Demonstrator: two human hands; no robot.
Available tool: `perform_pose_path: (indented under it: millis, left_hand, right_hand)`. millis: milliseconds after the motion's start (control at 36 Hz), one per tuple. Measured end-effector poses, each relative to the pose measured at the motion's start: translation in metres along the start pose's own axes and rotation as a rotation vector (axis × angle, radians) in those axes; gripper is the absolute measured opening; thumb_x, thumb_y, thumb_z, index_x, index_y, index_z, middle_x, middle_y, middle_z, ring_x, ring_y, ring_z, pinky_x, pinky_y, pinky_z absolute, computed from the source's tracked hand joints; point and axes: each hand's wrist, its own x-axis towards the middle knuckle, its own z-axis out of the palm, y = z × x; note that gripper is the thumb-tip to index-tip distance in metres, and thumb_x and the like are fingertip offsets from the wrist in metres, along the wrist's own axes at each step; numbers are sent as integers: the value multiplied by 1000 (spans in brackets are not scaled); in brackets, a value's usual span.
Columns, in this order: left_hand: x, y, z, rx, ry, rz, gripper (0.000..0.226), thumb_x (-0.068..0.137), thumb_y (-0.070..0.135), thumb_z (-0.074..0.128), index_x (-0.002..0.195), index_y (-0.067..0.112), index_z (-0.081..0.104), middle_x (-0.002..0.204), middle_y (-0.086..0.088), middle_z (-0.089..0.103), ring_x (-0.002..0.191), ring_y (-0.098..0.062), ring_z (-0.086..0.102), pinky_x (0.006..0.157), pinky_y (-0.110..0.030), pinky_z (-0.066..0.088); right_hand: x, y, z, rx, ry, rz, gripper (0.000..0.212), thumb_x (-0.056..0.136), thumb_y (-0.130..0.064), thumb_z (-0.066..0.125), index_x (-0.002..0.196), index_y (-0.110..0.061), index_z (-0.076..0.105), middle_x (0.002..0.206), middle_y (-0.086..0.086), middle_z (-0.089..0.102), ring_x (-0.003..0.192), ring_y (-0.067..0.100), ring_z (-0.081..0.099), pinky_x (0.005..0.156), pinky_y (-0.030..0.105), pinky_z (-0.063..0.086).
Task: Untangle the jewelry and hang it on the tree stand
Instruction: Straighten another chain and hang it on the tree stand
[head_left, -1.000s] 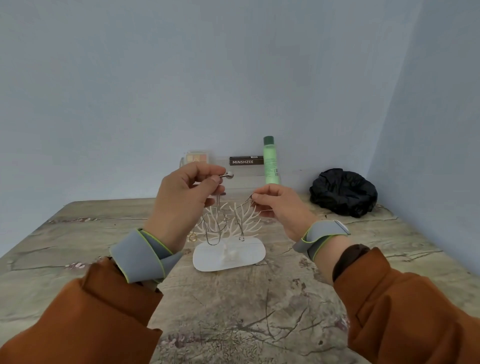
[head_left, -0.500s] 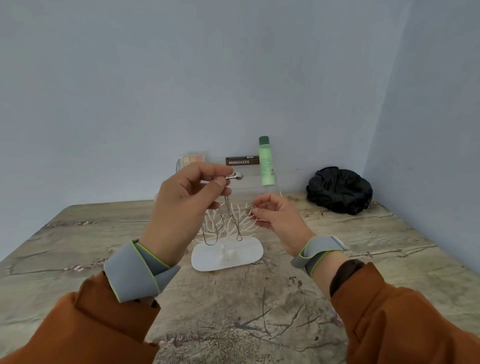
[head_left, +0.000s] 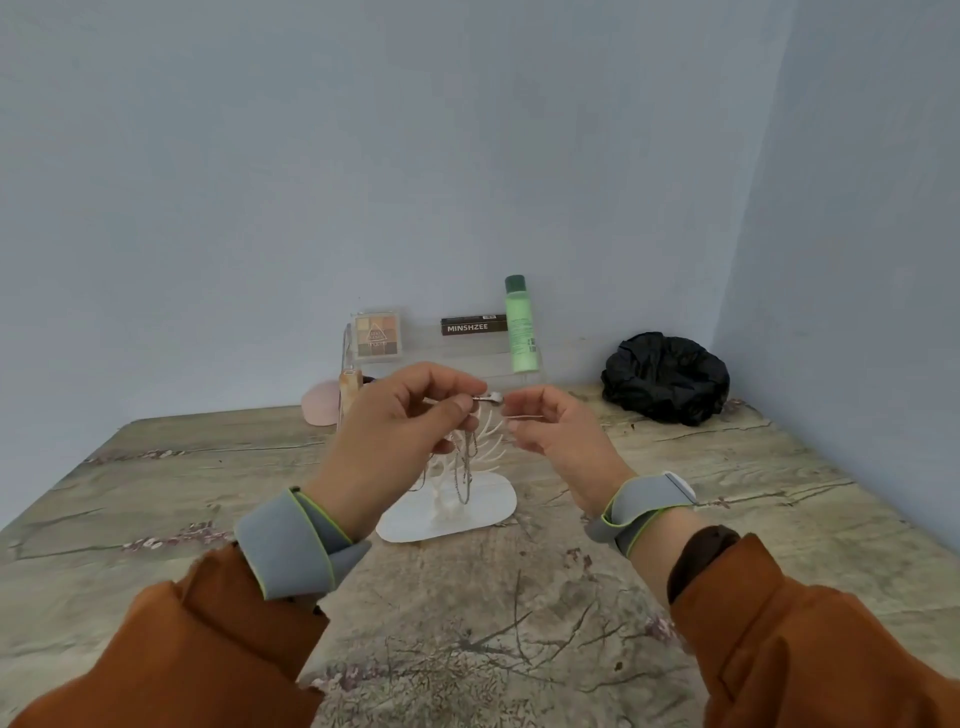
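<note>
Both hands have drifted closer together over the last second, so the gap between them is almost gone now. Left hand pinches a small silver end piece of the necklace between thumb and forefinger, and the chain hangs down from it in loops right in front of the white tree stand on the counter. Right hand pinches what looks like a thin straight bit of the same chain, fingertips just beside that silver end. Hard to say if the loops are touching the branches or only hanging in front of them.

Looks like the person's still picking the tangle apart rather than hanging anything. With the hands this close, probably working on a knot or the clasp. Nothing clearly hooked on a branch yet.
</note>
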Motion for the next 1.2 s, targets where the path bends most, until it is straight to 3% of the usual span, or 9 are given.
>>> perform_pose_path:
  millis: [222, 417, 611, 750, 1001, 1195]
  left_hand:
    - [31, -4, 9, 48, -18, -102, 14, 87, 6, 60, 91, 16, 69, 85, -4, 70, 69, -1, 68, 54, -13, 50]
    - [51, -15, 19, 185, -103, -146, 12, 86, 7, 61, 94, 12, 67, 87, -8, 71, 72, -6, 66, 55, -13, 51]
    - [73, -18, 29, 136, -131, -193, 15, 88, 1, 56, 88, 14, 65, 79, -3, 68, 68, -4, 66, 55, -13, 51]
    - [87, -25, 37, 105, -142, -270, 15, 88, -2, 55, 88, 11, 64, 78, -5, 66, 69, -5, 66, 56, -16, 53]
    - [96, -38, 36, 121, -96, -357, 16, 88, -4, 54, 85, 9, 63, 76, -6, 66, 59, -1, 66, 51, -15, 53]
    - [96, -31, 26, 160, 2, -287, 14, 88, -5, 53, 95, 2, 63, 83, -9, 64, 71, -11, 66, 51, -15, 54]
  right_hand:
    - [-15, -15, -8, 92, -53, -14, 17, 88, 3, 57, 100, -6, 67, 84, 10, 72, 67, 19, 62, 64, 29, 52]
    - [-13, -29, -11, 155, -166, -20, 29, 89, 0, 60, 116, -7, 62, 106, 21, 70, 75, 25, 68, 70, 34, 56]
    - [-5, -31, -9, 202, -31, -22, 33, 88, 4, 59, 119, -7, 59, 107, 16, 67, 81, 22, 68, 65, 28, 57]
    - [-4, -25, -14, 190, 40, -34, 35, 86, 3, 60, 118, -11, 59, 113, 10, 63, 88, 23, 69, 71, 32, 57]
    - [-1, -18, -11, 172, 43, 4, 35, 84, 3, 62, 115, -14, 61, 118, 11, 61, 109, 30, 63, 73, 32, 57]
    - [0, -16, -11, 140, 38, 2, 32, 84, -1, 64, 109, -20, 62, 117, 6, 61, 108, 27, 64, 73, 31, 57]
